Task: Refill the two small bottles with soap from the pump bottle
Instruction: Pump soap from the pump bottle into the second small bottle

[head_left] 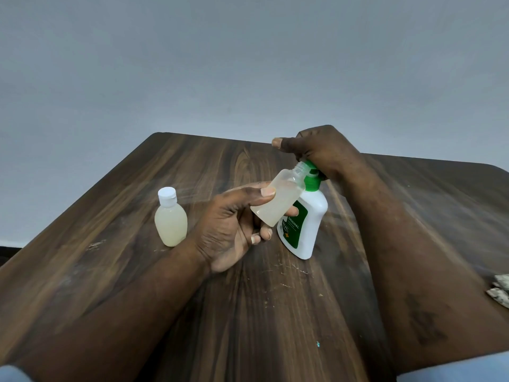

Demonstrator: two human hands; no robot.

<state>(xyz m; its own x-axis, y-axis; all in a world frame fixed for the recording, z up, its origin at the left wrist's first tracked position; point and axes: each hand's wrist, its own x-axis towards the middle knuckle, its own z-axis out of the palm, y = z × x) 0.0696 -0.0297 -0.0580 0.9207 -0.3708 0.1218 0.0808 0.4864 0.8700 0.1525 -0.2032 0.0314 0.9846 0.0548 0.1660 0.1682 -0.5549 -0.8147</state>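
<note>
A white pump bottle (311,224) with a green label and green pump stands on the dark wooden table (137,271). My right hand (322,153) rests on top of the pump head, thumb stretched to the left. My left hand (234,224) grips an uncapped small clear bottle (278,202), tilted with its open neck against the pump's nozzle. Pale soap fills part of it. A second small bottle (170,221) with a white cap stands upright to the left, filled with pale soap.
A crumpled grey-white scrap (500,290) lies at the table's right edge. A plain grey wall rises behind the table's far edge. Scratches and small specks mark the tabletop near me.
</note>
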